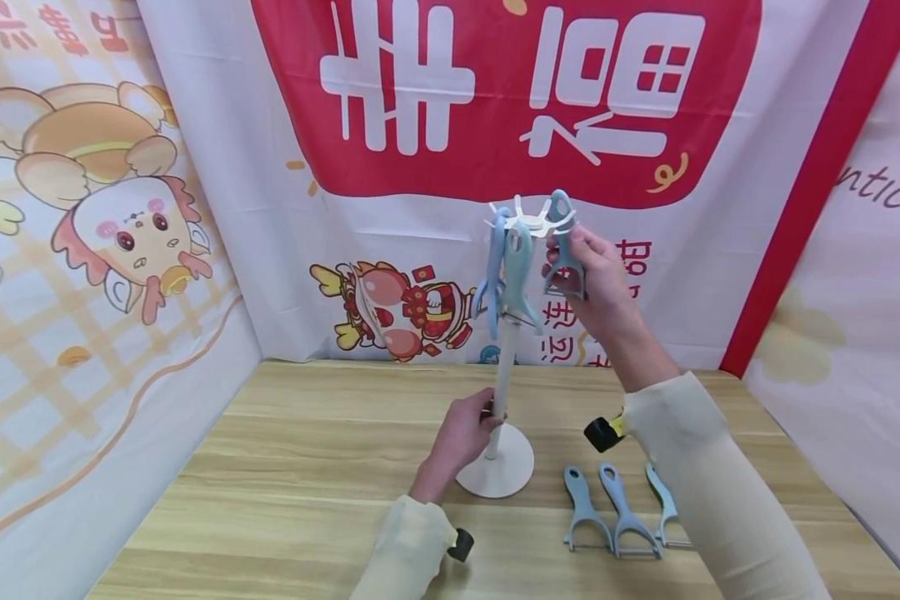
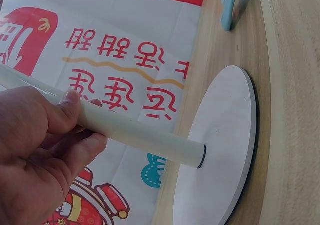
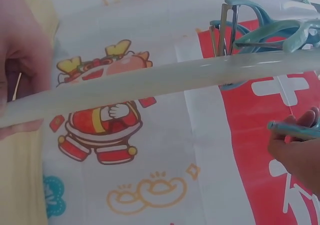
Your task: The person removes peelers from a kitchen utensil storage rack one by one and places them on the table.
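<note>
A white stand rises from a round base (image 1: 508,471) on the table, with a ring of hooks (image 1: 528,225) at its top. My left hand (image 1: 463,433) grips the pole (image 2: 142,137) low down, thumb and fingers around it. Up by the hooks, my right hand (image 1: 598,271) holds a blue-green peeler (image 1: 565,250), its handle end with the hole level with a hook on the right side. Other peelers hang from the left and front hooks, among them a blue one (image 1: 494,275) and a pale green one (image 1: 519,267).
Three more peelers lie on the wooden table (image 1: 270,483) at the right: a teal one (image 1: 581,500), a blue one (image 1: 622,508) and a green one (image 1: 663,500) partly behind my right sleeve. A printed cloth (image 1: 270,250) hangs behind the table.
</note>
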### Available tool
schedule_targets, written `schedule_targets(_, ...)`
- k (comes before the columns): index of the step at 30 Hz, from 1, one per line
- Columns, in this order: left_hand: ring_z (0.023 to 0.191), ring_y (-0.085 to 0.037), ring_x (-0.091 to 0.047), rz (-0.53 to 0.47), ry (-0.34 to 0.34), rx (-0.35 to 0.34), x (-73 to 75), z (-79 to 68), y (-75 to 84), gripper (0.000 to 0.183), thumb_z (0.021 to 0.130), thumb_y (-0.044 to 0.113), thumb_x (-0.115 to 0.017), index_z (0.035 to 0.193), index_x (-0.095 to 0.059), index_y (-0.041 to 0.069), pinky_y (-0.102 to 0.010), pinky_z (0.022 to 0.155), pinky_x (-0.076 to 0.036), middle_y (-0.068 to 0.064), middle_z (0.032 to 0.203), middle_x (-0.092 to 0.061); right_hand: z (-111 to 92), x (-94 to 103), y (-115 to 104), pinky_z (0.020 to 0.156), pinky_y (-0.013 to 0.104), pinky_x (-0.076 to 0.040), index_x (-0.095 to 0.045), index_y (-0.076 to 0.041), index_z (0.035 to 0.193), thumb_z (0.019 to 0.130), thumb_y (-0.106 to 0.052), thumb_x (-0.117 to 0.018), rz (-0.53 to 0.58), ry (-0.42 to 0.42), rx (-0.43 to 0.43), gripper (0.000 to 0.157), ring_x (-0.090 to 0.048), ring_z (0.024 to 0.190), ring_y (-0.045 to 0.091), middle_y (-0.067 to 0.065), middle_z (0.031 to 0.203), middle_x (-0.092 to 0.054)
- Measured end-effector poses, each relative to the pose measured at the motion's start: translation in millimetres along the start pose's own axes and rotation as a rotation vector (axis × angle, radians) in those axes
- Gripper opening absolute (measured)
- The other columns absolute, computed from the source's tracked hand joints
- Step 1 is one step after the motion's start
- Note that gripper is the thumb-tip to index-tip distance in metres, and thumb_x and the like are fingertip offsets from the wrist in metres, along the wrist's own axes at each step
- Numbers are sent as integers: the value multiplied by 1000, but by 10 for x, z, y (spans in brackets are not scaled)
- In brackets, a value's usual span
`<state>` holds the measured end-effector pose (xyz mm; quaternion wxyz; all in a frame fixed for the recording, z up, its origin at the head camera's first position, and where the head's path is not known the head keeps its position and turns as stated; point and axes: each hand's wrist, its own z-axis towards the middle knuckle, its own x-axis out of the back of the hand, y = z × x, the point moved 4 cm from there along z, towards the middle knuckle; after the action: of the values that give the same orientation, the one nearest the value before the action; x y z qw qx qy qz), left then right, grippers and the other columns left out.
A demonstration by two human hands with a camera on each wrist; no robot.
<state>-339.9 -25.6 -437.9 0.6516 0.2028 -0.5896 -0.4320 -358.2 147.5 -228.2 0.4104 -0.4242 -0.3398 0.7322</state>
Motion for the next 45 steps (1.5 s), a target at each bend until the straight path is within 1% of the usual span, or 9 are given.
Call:
schedule_targets(3, 103, -21, -70, 5, -4, 2, 0, 1, 5, 19, 96, 6, -64, 114, -66, 12, -42, 92, -60, -6, 107, -73, -35, 57, -7, 73, 20, -52, -62, -11, 121, 99, -30, -60, 1, 1, -1, 29, -60, 83, 14, 2, 94, -62)
schedule_targets(6, 105, -22, -70, 16, -9, -2, 1, 5, -12, 20, 96, 7, -64, 116, -66, 10, -41, 93, -60, -6, 108, -73, -65, 116, -14, 72, 21, -51, -61, -9, 124, 101, -24, -56, 14, -8, -1, 28, -57, 82, 13, 3, 94, -59)
schedule_targets(11, 105, -22, -70, 16, -2, -5, 27, 4, -40, 18, 97, 7, -63, 114, -66, 11, -41, 93, -60, -6, 106, -73, -122, 187, -11, 81, 21, -51, -54, -7, 140, 102, -17, -56, 8, -18, 1, 40, -51, 88, 14, 4, 100, -54)
schedule_targets(15, 105, -23, -70, 14, -4, -10, 39, 1, -35, 18, 96, 6, -64, 113, -66, 11, -41, 92, -60, -6, 106, -73, -174, 244, -2, 83, 18, -52, -55, -6, 140, 100, -12, -58, 15, -13, -5, 41, -50, 90, 14, 5, 102, -53)
schedule_targets(17, 105, -24, -70, 16, -6, -13, 40, -1, -33, 19, 96, 5, -64, 114, -66, 10, -42, 92, -60, -7, 107, -73, -208, 281, 3, 84, 17, -54, -54, -5, 141, 98, -12, -61, -11, 11, -32, 43, -51, 92, 13, 4, 102, -53)
schedule_targets(24, 105, -24, -70, 19, -8, -18, 20, 0, -31, 18, 96, 5, -64, 113, -66, 9, -42, 92, -60, -8, 107, -73, -370, 423, 34, 88, 13, -55, -39, -8, 152, 93, -18, -69, -143, 115, -143, 67, -53, 98, 12, 3, 110, -53)
schedule_targets(32, 106, -25, -70, 4, -12, -11, 3, 8, -28, 19, 96, 6, -64, 115, -65, 8, -44, 93, -60, -8, 107, -73, -535, 574, 38, 87, 14, -55, -39, -12, 153, 95, -22, -67, -267, 125, -146, 65, -53, 100, 13, 1, 115, -54)
schedule_targets(40, 107, -25, -70, 8, -10, -12, -11, 15, -12, 18, 96, 6, -64, 114, -66, 9, -43, 93, -60, -8, 108, -73, -727, 705, 16, 90, 10, -53, -40, -18, 153, 95, -25, -66, -325, 171, -163, 64, -50, 115, 14, -3, 128, -53)
schedule_targets(45, 107, -25, -70, 4, -9, -15, -11, 12, -9, 20, 96, 5, -63, 115, -65, 8, -43, 94, -60, -9, 108, -73, -827, 809, 33, 90, 9, -53, -38, -17, 154, 97, -25, -63, -376, 192, -199, 63, -51, 112, 12, -3, 124, -52)
